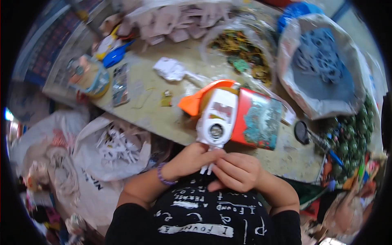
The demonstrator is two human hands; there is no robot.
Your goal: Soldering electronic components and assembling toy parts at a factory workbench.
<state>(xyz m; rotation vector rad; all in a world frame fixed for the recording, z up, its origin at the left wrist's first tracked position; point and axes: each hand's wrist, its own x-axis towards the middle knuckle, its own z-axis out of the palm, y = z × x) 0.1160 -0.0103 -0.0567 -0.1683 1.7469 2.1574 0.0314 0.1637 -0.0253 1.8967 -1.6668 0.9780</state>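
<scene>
A white plastic device [220,114] with a round lens-like part and a rectangular window lies near the table's front edge, its lower end toward me. My left hand [198,158] is closed on that lower end, a purple band at the wrist. Against it, my right hand [237,169] is closed too, fingers pinching at the same end. Small white prongs [208,168] stick out below the fingers. Behind the device are an orange piece [192,102] and a red box [261,118] holding small blue-green things.
To the right stands a white sack [286,53] with grey-blue rings, beside dark green round pieces [353,134]. Farther back lie a bag of wired parts [241,49] and pale plastic pieces [175,20]. A tub [92,77] stands left, above a bag of white parts [118,147].
</scene>
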